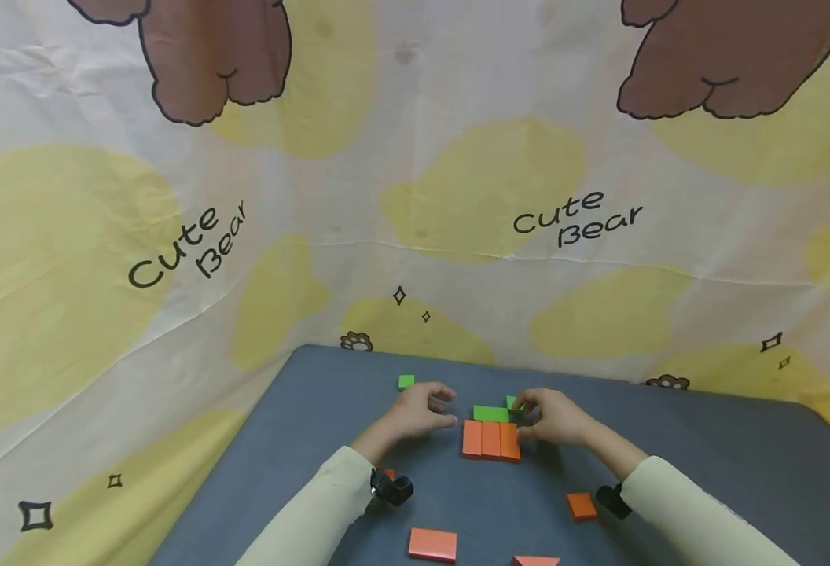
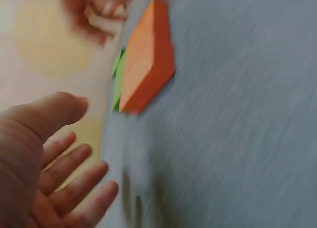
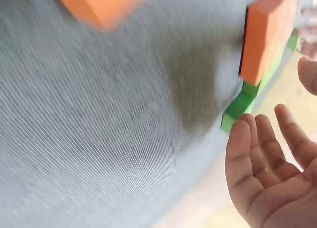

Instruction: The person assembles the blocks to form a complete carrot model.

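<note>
Blocks being arranged: orange slab row [image 1: 490, 439], green block [image 1: 490, 413] behind.
Left hand [image 1: 418, 410] and right hand [image 1: 552, 416] are held loose, empty; next, the small green cube [image 1: 512, 403] likely needs pinching.

- Between left hand [image 1: 418, 413] and right hand [image 1: 552, 417]: orange row [image 1: 490, 439] with green slab [image 1: 490, 413] just behind, filling the gap.
- Small green block [image 1: 405, 382] alone behind left hand, near far edge.
- Bare table [image 1: 705, 448] to the right.
- Near side: loose orange pieces [image 1: 432, 544], [image 1: 581, 505] between sleeves.
</note>
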The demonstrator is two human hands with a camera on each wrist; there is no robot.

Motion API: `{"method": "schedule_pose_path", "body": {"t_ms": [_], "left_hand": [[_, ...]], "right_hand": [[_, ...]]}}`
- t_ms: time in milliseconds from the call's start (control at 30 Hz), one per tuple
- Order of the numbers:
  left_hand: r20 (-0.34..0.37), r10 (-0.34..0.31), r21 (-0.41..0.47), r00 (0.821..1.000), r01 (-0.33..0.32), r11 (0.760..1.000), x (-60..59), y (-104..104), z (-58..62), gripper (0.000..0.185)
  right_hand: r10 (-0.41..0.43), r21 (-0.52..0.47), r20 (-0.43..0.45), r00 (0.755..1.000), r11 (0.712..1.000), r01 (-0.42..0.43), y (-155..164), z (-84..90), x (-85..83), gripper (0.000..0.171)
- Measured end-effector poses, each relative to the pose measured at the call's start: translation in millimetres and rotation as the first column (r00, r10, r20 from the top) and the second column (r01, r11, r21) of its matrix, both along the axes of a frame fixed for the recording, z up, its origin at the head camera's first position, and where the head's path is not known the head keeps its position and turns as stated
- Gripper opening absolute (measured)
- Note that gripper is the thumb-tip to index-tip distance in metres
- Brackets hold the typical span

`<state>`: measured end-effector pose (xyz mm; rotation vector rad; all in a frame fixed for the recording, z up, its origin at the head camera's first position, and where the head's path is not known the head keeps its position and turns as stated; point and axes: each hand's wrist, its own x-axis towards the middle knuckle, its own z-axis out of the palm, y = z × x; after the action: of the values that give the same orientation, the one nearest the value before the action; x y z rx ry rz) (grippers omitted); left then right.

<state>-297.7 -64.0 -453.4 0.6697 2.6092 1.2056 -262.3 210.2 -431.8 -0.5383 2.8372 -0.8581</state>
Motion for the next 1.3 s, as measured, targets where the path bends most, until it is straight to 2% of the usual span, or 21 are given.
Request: {"method": "schedule_pose_path", "body": {"t_ms": [133,267,467,633,833,1300], "left_hand": [[-0.044,0.094,-0.006,0.995,-0.094,0.996,-20.7,-18,8.8,0.039],[-0.027,0.184,-0.012,0.983,-0.184,0.983,-36.7,-37,14.3,0.039],[0.017,0.283,-0.033,0.959,-0.282,0.959,-52.0,-57,8.8,0.044],[0.018,0.312,-0.089,0.950,-0.309,0.947,-58.8,-60,-0.8,0.046],[-0.008,0.311,-0.140,0.950,-0.309,0.941,-61.6,-58,-10.3,0.042],[-0.010,0.345,-0.164,0.939,-0.341,0.925,-63.7,-50,-15.6,0.031]], "right_hand": [[-0.001,-0.023,0.036,0.999,1.000,0.002,0,-3.5,11.5,0.040],[-0.009,-0.037,0.046,0.999,0.999,0.011,0,-9.6,16.7,0.045],[-0.010,-0.059,0.063,0.998,0.998,0.014,-2,-16.4,17.2,0.047],[-0.044,-0.051,0.068,0.997,0.998,0.047,-5,-17.4,17.6,0.049],[-0.072,-0.038,0.058,0.996,0.997,0.074,-8,-16.6,18.2,0.048],[-0.074,-0.026,0.043,0.996,0.997,0.075,-7,-18.8,17.8,0.049]]}}
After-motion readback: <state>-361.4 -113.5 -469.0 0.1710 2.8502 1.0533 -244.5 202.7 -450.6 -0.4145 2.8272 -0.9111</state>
